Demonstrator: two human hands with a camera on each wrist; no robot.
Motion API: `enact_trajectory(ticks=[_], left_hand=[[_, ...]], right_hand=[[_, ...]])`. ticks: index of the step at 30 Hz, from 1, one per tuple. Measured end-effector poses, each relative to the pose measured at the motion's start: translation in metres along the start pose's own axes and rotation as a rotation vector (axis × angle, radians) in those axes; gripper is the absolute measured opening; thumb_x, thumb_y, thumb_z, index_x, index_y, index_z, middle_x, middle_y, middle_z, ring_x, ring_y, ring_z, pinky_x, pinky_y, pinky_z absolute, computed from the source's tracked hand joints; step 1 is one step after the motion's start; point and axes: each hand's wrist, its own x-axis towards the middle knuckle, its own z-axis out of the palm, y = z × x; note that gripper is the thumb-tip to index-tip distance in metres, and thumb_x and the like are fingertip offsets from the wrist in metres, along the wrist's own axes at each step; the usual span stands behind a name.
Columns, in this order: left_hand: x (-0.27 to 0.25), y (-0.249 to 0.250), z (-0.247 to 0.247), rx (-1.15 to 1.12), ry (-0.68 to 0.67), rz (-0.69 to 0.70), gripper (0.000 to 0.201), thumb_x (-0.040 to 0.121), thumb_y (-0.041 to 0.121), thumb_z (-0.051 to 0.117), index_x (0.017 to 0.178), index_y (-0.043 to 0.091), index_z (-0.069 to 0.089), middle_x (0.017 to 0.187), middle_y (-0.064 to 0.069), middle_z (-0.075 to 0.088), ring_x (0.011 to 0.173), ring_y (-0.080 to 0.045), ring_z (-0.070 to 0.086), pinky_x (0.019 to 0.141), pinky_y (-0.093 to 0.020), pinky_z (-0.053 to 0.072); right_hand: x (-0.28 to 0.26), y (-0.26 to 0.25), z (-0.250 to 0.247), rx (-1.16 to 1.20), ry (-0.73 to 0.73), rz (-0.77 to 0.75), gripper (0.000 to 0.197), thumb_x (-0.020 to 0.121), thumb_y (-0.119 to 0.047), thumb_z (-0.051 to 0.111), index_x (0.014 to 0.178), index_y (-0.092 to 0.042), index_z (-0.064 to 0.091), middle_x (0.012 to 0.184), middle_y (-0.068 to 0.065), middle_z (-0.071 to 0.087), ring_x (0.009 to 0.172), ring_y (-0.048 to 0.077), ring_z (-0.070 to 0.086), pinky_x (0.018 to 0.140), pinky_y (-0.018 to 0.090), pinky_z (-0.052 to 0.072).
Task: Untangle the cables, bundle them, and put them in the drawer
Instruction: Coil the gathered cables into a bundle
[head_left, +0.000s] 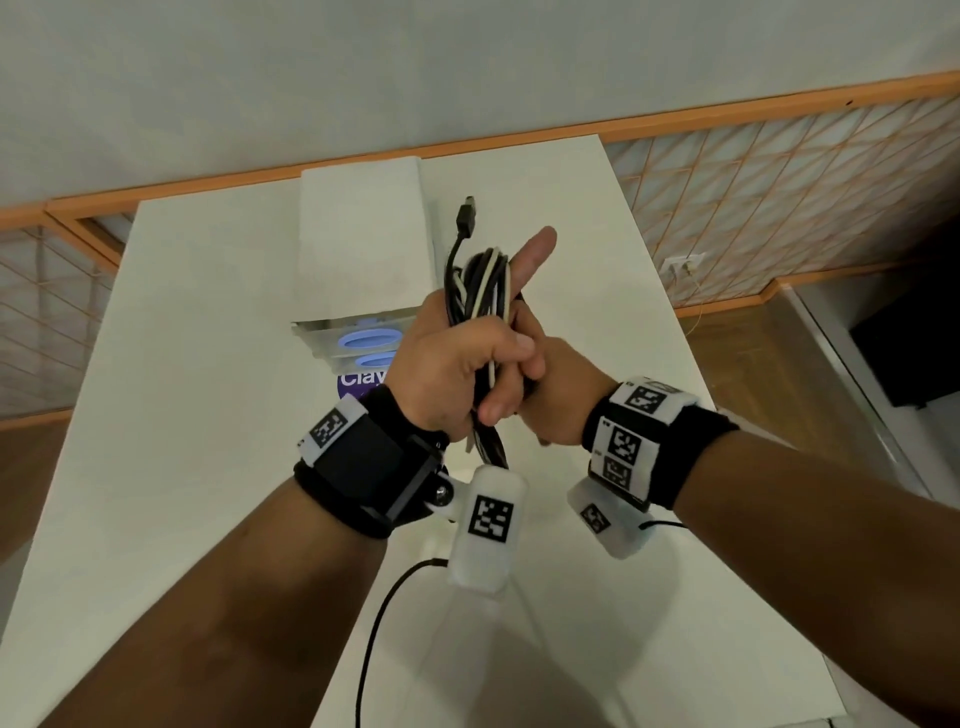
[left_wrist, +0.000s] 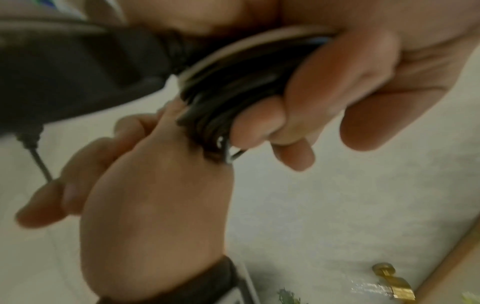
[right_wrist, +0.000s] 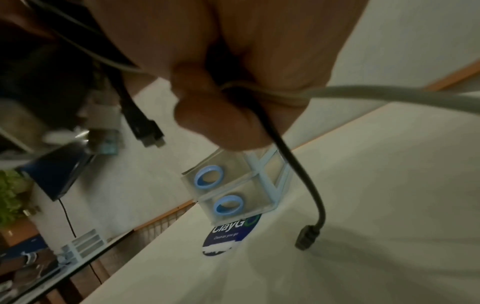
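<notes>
A coil of black and white cables (head_left: 483, 291) is held above the white table between both hands. My left hand (head_left: 467, 364) grips the middle of the cable coil (left_wrist: 233, 92), fingers curled round it. My right hand (head_left: 561, 400) sits against it from the right, its fingers curled round a black and a white strand (right_wrist: 259, 98); one finger (head_left: 537, 249) sticks up straight beside the coil. A black plug (head_left: 467, 213) pokes up above the coil. The small clear drawer unit (head_left: 363, 338) with two blue ring handles stands just beyond, both drawers shut.
The white table (head_left: 208, 364) runs away from me, with floor on both sides. A purple round sticker (right_wrist: 228, 236) lies under the drawer unit's front. A thin black wire (head_left: 379, 613) from my wrist camera trails over the near table.
</notes>
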Motion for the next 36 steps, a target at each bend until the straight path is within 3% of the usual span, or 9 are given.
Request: enact_trajectory(ticks=[5, 9, 15, 18, 22, 27, 30, 33, 36], left_hand=[[0.006, -0.011, -0.004, -0.081, 0.203, 0.031, 0.073, 0.063, 0.009, 0.054, 0.135, 0.022, 0.051, 0.070, -0.020, 0.056, 0.028, -0.013, 0.038, 0.041, -0.019, 0.033], [0.011, -0.017, 0.000, 0.183, 0.342, 0.084, 0.065, 0.072, 0.001, 0.047, 0.118, 0.045, 0.060, 0.106, -0.018, 0.069, 0.038, -0.022, 0.051, 0.047, -0.027, 0.044], [0.016, -0.039, 0.006, 0.574, 0.408, 0.045, 0.080, 0.085, 0.005, 0.056, 0.147, 0.048, 0.032, 0.122, 0.011, 0.066, 0.092, -0.017, 0.074, 0.086, -0.030, 0.058], [0.018, -0.048, 0.006, 0.800, 0.418, 0.063, 0.073, 0.083, 0.024, 0.060, 0.141, 0.059, 0.031, 0.125, 0.020, 0.062, 0.115, -0.006, 0.061, 0.103, -0.032, 0.048], [0.018, -0.054, -0.009, 0.964, 0.453, 0.020, 0.067, 0.092, 0.048, 0.060, 0.150, 0.043, 0.027, 0.115, 0.012, 0.067, 0.109, 0.005, 0.056, 0.086, 0.002, 0.036], [0.003, -0.054, -0.016, 0.901, 0.297, -0.008, 0.104, 0.069, 0.093, 0.032, 0.153, 0.033, 0.027, 0.050, 0.007, 0.058, 0.057, -0.004, 0.063, 0.062, -0.017, 0.048], [-0.007, -0.054, -0.010, 0.703, 0.157, -0.110, 0.101, 0.068, 0.049, 0.084, 0.152, 0.024, 0.034, 0.067, -0.003, 0.067, 0.047, -0.008, 0.060, 0.047, -0.028, 0.051], [-0.008, -0.056, -0.012, 0.736, 0.167, -0.119, 0.078, 0.073, 0.003, 0.074, 0.144, 0.018, 0.046, 0.070, 0.014, 0.065, 0.046, -0.008, 0.058, 0.043, -0.026, 0.049], [-0.008, -0.056, -0.018, 0.775, 0.237, -0.149, 0.062, 0.079, -0.001, 0.062, 0.137, 0.017, 0.054, 0.050, 0.012, 0.056, 0.039, -0.019, 0.053, 0.045, -0.023, 0.047]], right_hand=[[-0.020, 0.001, 0.006, 0.061, -0.106, -0.057, 0.028, 0.104, -0.032, 0.033, 0.078, -0.032, 0.042, 0.069, -0.012, 0.051, 0.059, 0.003, 0.053, 0.055, 0.013, 0.039], [-0.024, 0.006, 0.007, -0.032, -0.105, -0.083, 0.021, 0.103, -0.028, 0.034, 0.098, -0.016, 0.051, 0.083, 0.000, 0.059, 0.076, 0.020, 0.058, 0.072, 0.034, 0.047], [-0.025, 0.007, 0.001, -0.068, -0.141, -0.049, 0.034, 0.097, -0.011, 0.043, 0.067, -0.026, 0.049, 0.069, -0.006, 0.053, 0.065, 0.014, 0.051, 0.063, 0.028, 0.039], [-0.029, 0.007, -0.003, -0.101, -0.195, -0.038, 0.023, 0.095, -0.006, 0.046, 0.087, -0.008, 0.067, 0.081, 0.003, 0.062, 0.070, 0.015, 0.051, 0.062, 0.020, 0.039], [-0.034, 0.005, -0.010, -0.043, -0.155, -0.066, 0.016, 0.094, -0.018, 0.054, 0.087, -0.012, 0.067, 0.079, 0.001, 0.067, 0.072, 0.015, 0.060, 0.069, 0.031, 0.050], [-0.037, 0.003, -0.038, 0.056, -0.227, -0.154, 0.018, 0.094, -0.012, 0.059, 0.078, -0.015, 0.066, 0.067, -0.009, 0.063, 0.059, 0.001, 0.058, 0.062, 0.018, 0.045], [-0.036, 0.005, -0.056, 0.071, -0.248, -0.169, 0.011, 0.092, -0.006, 0.060, 0.089, -0.012, 0.069, 0.074, -0.013, 0.068, 0.068, -0.001, 0.063, 0.067, 0.017, 0.048], [-0.031, 0.002, -0.063, -0.030, -0.200, -0.199, 0.008, 0.088, -0.011, 0.067, 0.088, -0.017, 0.072, 0.079, -0.010, 0.071, 0.073, 0.002, 0.065, 0.072, 0.020, 0.050], [-0.030, -0.009, -0.070, -0.174, -0.180, -0.198, 0.005, 0.088, -0.019, 0.069, 0.088, -0.018, 0.074, 0.073, -0.013, 0.067, 0.068, 0.000, 0.061, 0.065, 0.015, 0.045]])
